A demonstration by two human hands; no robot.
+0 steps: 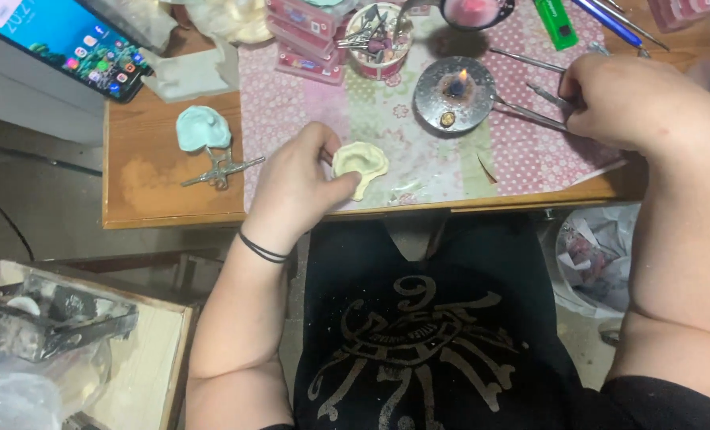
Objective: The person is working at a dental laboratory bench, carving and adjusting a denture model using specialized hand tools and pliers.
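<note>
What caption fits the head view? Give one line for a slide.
Left hand holds a cream dental cast while right hand heats a metal tool at a small burner flame.

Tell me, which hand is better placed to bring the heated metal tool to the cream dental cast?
Probably the right hand: it already grips the metal tool, whose tip sits by the small flame. The left hand is occupied holding the cream cast.

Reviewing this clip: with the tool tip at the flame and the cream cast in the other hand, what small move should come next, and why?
Probably carry the metal tool from the small burner flame over to the cream dental cast. The right hand holds its tip by the flame; the left hand steadies the cast at the table edge.
</note>
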